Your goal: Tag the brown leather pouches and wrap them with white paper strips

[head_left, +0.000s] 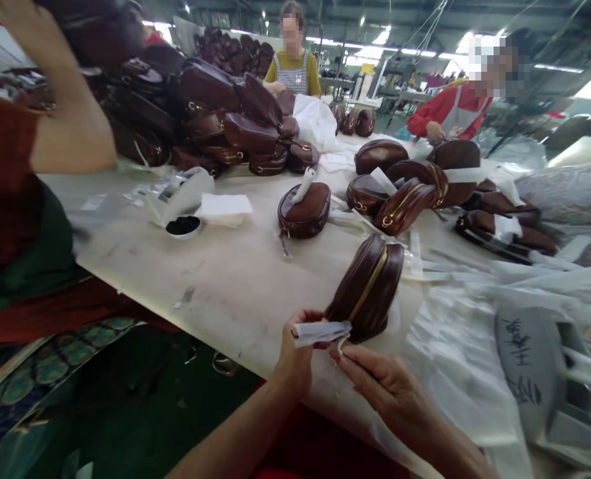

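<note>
A dark brown leather bag [369, 289] with a gold zipper stands on the table just beyond my hands. At its near end, a strap wrapped in white paper [320, 332] sticks out to the left. My left hand [298, 352] is closed around this wrapped strap, with the fingers partly hidden behind it. My right hand [382, 376] pinches a thin pale cord [344, 343] close to the bag's lower end. Where the cord is fastened is too small to tell.
More brown bags [305, 209] lie ahead, with a large pile [225, 120] at the back left. A white tape dispenser [180, 193] and a grey one [539, 372] flank me. White wrapping sheets [465, 359] lie right. A co-worker's arm [66, 113] is left; two people stand across.
</note>
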Available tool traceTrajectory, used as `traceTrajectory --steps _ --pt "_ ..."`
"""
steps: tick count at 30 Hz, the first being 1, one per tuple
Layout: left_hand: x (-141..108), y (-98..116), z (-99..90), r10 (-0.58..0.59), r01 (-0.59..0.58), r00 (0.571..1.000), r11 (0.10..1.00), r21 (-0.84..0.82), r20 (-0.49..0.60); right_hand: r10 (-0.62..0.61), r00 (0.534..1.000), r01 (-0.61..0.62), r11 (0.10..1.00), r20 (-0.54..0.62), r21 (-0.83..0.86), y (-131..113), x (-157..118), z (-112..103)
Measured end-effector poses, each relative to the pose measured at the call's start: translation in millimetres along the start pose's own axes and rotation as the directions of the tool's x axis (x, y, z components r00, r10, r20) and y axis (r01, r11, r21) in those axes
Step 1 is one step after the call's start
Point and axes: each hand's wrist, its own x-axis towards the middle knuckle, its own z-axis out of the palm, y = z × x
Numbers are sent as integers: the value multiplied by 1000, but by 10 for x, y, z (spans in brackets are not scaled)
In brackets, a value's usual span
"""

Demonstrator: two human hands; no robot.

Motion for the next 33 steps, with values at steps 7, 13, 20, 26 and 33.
traceTrajectory --steps 7,13,20,26,33 --pt "-78 81 33 -34 34 998 999 1 57 61 997 -54 990 44 -133 65 -74 -51" --pt "32 184 59 -141 141 990 990 7 20 87 992 -72 985 92 -154 -8 -92 -58" --pt "-18 177 106 -140 140 990 989 -54 6 89 993 -83 993 70 -88 55 -82 -59" --pt "-16 130 117 -114 114 994 992 -57 2 37 997 -44 993 -63 -114 49 -130 -100" --pt "-40 174 142 -121 123 992 981 -150 23 78 997 -83 955 -27 -284 41 -80 -61"
